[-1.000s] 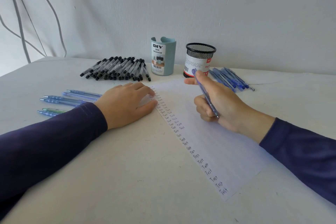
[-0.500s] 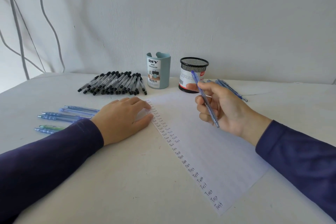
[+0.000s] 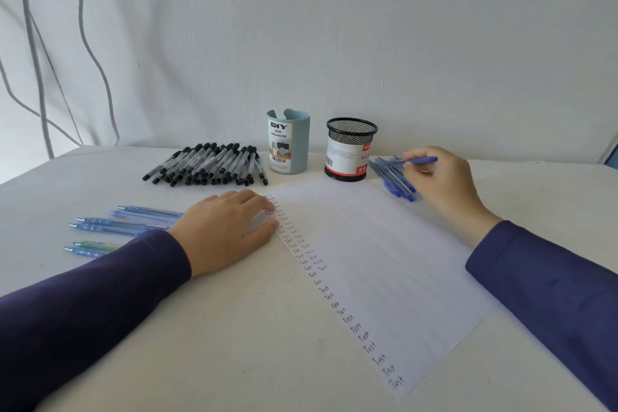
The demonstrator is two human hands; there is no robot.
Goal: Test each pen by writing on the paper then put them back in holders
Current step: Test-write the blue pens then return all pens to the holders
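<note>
One blue pen (image 3: 419,160) is pinched between the curled fingers of the right hand (image 3: 441,184), lying roughly level just above a pile of blue pens (image 3: 393,179) at the far right of the surface (image 3: 234,344). Left of that pile stands the black mesh holder (image 3: 351,149), and further left the teal holder (image 3: 288,140). The paper (image 3: 368,261) lies near them, with a column of "Test" along its left edge. The left hand (image 3: 227,227) rests flat on that edge, fingers straight, gripping nothing. A heap of black pens (image 3: 207,164) lies far left, and several loose blue pens (image 3: 127,221) lie just left of the left hand.
</note>
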